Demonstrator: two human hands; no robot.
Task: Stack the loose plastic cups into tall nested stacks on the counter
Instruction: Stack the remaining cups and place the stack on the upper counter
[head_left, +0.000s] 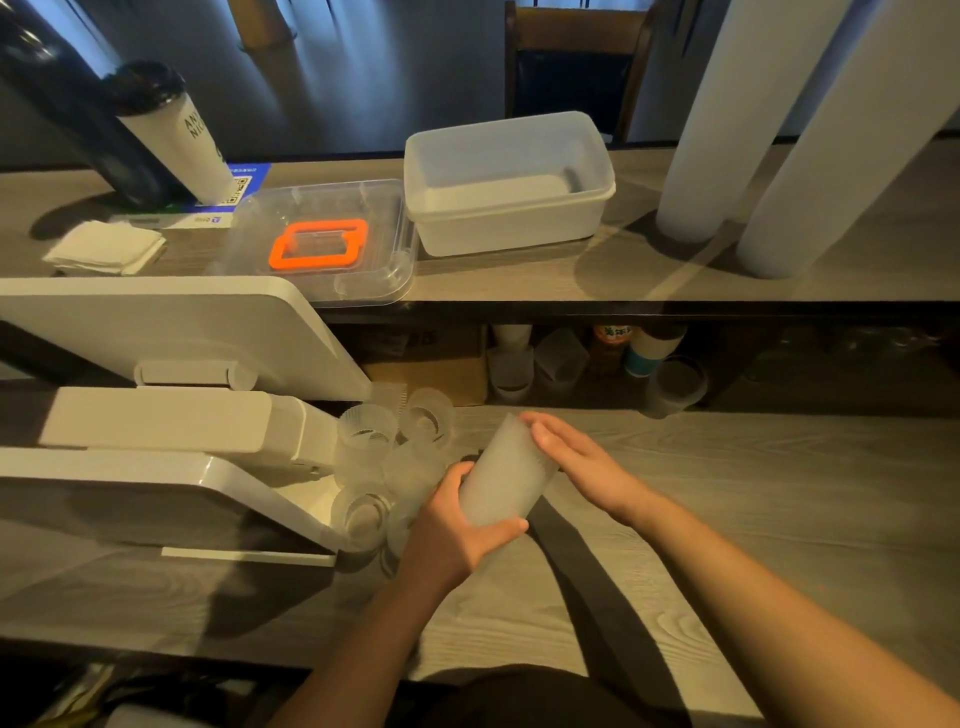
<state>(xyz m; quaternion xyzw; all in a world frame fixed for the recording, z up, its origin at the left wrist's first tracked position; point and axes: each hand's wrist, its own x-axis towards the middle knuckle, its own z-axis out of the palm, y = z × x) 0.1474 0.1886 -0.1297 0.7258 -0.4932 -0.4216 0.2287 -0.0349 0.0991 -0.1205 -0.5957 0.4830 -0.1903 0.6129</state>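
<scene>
The counter (727, 519) has lots of open room on the right and near side. On the left, a white machine (156, 415) sits close and fills that side. At the far edge, a dark gap runs under a shelf (519, 280), with a few tubs and bottles tucked inside.

A small stack (501, 475) of frosted cups is in the middle, tipped over toward the far right and lifted off the counter. The left hand (457, 530) grips its near, narrow end, with the fingers on the left side and the thumb curled under. The right hand (576, 462) lies flat against the far, wide end, fingers straight, pressing on the rim.

Loose cups (395, 457) crowd together just left of the stack, between the left hand and the machine. Some stand up and some lie on their sides.

On the shelf sit a white tub (509, 182), a clear box (322, 244) with an orange handle, and two tall white stacks (779, 130) at the right.
</scene>
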